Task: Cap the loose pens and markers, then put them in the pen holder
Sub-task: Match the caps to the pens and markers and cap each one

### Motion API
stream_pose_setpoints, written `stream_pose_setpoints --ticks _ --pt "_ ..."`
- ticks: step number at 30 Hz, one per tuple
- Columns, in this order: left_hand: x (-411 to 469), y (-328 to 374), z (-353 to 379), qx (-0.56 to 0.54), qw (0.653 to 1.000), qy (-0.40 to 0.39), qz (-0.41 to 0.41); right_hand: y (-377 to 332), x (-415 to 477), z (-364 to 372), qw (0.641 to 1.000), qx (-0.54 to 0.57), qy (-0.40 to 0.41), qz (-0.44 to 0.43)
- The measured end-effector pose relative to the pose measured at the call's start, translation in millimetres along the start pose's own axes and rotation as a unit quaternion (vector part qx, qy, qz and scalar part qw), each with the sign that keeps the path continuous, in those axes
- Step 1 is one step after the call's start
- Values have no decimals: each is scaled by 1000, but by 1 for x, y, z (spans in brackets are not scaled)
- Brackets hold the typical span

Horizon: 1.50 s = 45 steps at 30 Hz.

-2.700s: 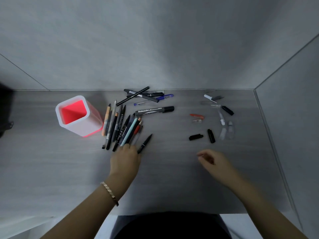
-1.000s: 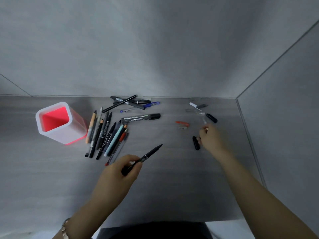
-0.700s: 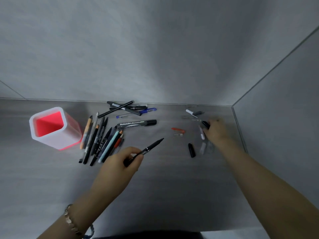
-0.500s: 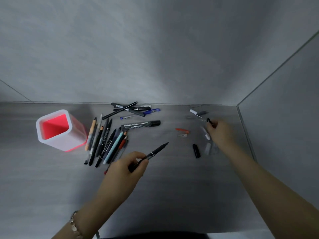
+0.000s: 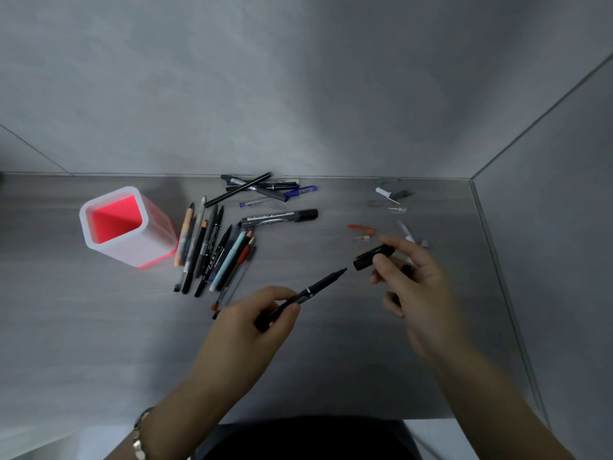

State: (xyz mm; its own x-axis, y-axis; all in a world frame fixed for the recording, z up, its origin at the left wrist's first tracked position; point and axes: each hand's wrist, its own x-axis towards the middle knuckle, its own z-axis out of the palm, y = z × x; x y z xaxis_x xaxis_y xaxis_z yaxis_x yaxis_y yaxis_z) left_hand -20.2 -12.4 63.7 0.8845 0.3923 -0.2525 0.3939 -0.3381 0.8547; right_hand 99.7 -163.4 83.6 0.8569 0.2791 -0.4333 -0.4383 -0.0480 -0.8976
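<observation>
Right hand (image 5: 418, 287) comes back from the caps, now pinching a short black plastic cap (image 5: 373, 257) — left hand (image 5: 255, 322) grips the slim black uncapped marker (image 5: 305, 293), tip toward 2 o'clock.

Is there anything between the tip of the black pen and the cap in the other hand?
No. In the head view, only a small gap over bare table separates the black pen tip from the black cap.

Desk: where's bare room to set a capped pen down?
Free: the near strip of the desk in front of the holder, and the middle gap between the thick marker and the red cap. Crowded: the pen row beside the holder, the back pile, and the scattered caps far right.
</observation>
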Motion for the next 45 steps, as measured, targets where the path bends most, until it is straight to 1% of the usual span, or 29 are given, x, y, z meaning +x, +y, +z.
stream_pose_setpoints --ticks 7,11,17,20,21,22,24,26,27,29,31,33,34,35,36,37,38,39,40,42,45 --pt "-5 1 0 48 998 -2 41 4 -12 8 997 -54 -62 4" --pt "-8 4 0 62 996 8 68 9 -19 13 995 -52 -82 -10" --pt "-9 6 -2 -7 999 -16 30 12 -21 10 994 -62 -89 -36" --pt "-7 6 -2 -64 997 -35 -7 11 -19 9 992 -71 -96 -46" --pt "-6 7 -2 -69 997 -35 -16 11 -17 10 991 -76 -97 -46" --pt "-5 8 -1 -59 998 -32 -17 11 -15 10 991 -82 -95 -45" --pt "-3 7 0 1 1000 -28 -8 16 -6 8 992 -90 -72 -44" --pt "0 4 -1 69 997 -15 -13 27 9 2 994 -101 -12 -38" --pt "1 0 -2 86 996 -8 -29 33 18 -2 991 -130 20 -35" --pt "3 -10 -3 98 992 -14 -75 47 37 -9 972 -226 46 -36" --pt "2 -18 -2 98 989 -31 -110 58 48 -14 953 -300 45 -16" --pt "1 -20 1 71 989 -37 -122 64 54 -15 944 -325 56 5" --pt "1 -19 3 46 991 -34 -124 64 54 -14 950 -304 64 14" --pt "1 -18 4 15 991 -30 -126 63 53 -13 966 -245 74 32" --pt "1 -17 5 -17 991 -26 -127 59 50 -13 983 -155 78 62" --pt "1 -15 7 -43 991 -26 -124 55 46 -14 992 -47 63 95" --pt "0 -12 8 -64 990 -31 -118 50 40 -13 989 76 35 119" --pt "-1 -10 9 -80 990 -38 -111 44 33 -12 976 175 9 127" --pt "-2 -8 11 -95 989 -42 -103 38 26 -10 962 241 -14 125" --pt "-4 -4 12 -117 988 -45 -93 31 16 -6 944 305 -46 114" --pt "-7 -1 11 -130 987 -53 -84 27 7 -2 944 311 -57 98"
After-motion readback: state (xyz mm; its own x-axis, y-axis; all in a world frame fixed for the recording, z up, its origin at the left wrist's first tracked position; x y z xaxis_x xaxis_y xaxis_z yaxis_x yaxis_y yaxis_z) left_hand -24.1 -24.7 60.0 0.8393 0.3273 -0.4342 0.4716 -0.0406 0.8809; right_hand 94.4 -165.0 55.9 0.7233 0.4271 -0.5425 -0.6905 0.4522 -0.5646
